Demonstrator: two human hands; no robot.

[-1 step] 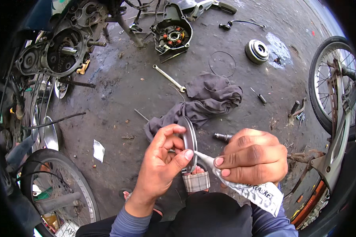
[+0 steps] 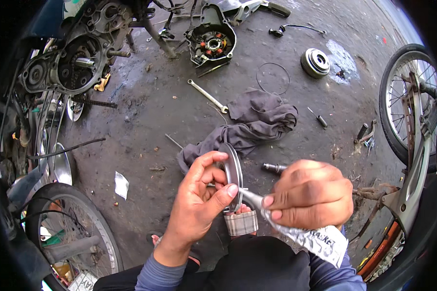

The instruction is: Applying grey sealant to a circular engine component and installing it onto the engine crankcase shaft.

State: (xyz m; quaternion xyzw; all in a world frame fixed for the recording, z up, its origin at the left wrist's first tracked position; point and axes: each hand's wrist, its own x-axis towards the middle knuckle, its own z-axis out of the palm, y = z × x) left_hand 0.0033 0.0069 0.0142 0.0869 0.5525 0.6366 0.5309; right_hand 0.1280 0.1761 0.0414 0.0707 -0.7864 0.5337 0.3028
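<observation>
Clasping a thin grey metal disc [image 2: 233, 169] on the near side of a crumpled dark-grey cloth [image 2: 257, 123] is the left hand [image 2: 199, 206]; the right hand [image 2: 311, 194] pinches a crinkled white tube [image 2: 308, 238], nozzle [image 2: 251, 197] at the disc's rim.

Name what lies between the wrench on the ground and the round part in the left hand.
In the head view, a crumpled grey cloth lies between the wrench and the round part.
</observation>
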